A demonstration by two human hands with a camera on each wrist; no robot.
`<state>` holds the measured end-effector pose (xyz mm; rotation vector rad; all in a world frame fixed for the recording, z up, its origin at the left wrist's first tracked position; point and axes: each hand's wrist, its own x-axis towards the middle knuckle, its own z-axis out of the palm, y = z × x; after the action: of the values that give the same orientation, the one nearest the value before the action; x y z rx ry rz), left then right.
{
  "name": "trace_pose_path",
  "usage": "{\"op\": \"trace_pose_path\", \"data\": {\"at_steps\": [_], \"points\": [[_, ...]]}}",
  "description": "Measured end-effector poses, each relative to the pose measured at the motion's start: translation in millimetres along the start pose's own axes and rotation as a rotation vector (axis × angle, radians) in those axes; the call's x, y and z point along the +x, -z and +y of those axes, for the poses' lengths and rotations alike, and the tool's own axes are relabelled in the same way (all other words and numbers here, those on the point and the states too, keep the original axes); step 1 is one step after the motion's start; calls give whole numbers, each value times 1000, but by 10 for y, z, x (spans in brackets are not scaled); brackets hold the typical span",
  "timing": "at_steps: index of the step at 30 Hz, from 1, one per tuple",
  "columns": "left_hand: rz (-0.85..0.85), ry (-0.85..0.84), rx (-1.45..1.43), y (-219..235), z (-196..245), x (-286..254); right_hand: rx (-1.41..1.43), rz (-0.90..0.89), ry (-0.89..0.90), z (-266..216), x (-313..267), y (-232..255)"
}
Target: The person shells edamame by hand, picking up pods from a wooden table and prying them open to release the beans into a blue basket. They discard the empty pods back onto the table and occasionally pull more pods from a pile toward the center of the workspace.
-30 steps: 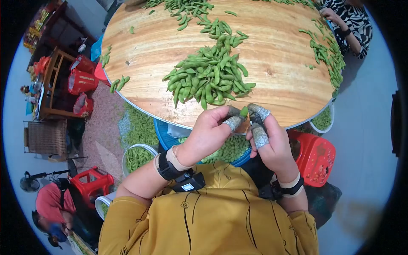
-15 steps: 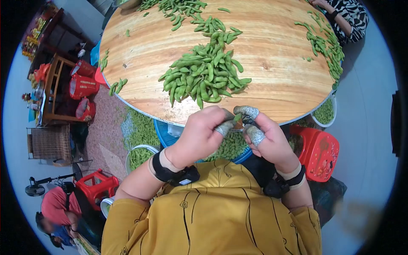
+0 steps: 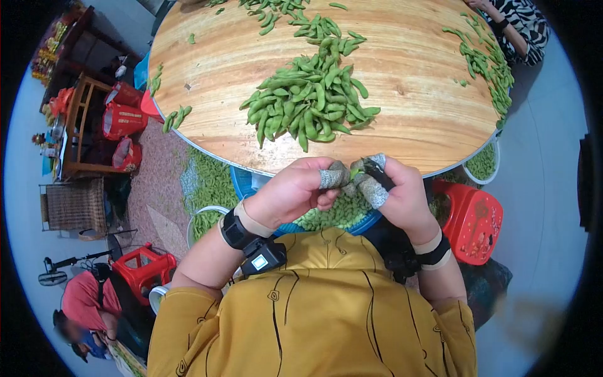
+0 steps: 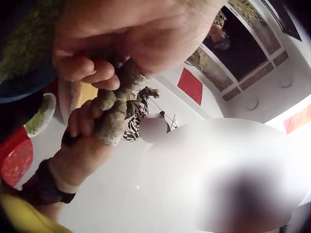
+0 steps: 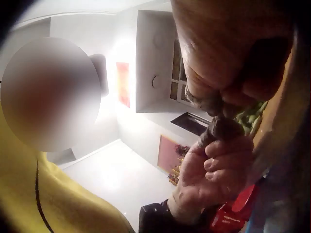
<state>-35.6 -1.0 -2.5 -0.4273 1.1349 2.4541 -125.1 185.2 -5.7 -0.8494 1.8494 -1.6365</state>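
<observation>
In the head view, both hands meet over the near edge of the round wooden table [image 3: 433, 107], with grey wrapping on their thumbs and index fingers. A green soybean pod [image 3: 356, 171], mostly hidden, shows between the fingertips. My left hand [image 3: 292, 186] pinches it from the left, its other fingers curled under. From the right, my right hand [image 3: 402, 196] pinches it with thumb and index finger. Directly below lies a blue basket [image 3: 372, 221] of green shelled beans [image 3: 336, 213]. A pile of pods [image 3: 308, 100] lies on the table just beyond the hands.
More pods [image 3: 487, 69] line the table's right edge, near another person's arm [image 3: 512, 34]. Red stools [image 3: 474, 226] stand at right and left. White buckets [image 3: 482, 162] of green pods sit below the table. At lower left another person [image 3: 91, 301] bends forward.
The fingertips have drawn together around the pod, covering more of it. My left hand has turned, showing its curled lower fingers. The pile looks much the same.
</observation>
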Motion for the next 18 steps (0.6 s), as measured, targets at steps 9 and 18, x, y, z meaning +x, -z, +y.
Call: {"op": "trace_pose_path", "data": {"at_steps": [9,18], "points": [[64,62,354,206,18,-262,-792,-221,335,-160,77,-190],[784,72,1847,715,-66,-1106,-778,253,306,-247,410,63]]}}
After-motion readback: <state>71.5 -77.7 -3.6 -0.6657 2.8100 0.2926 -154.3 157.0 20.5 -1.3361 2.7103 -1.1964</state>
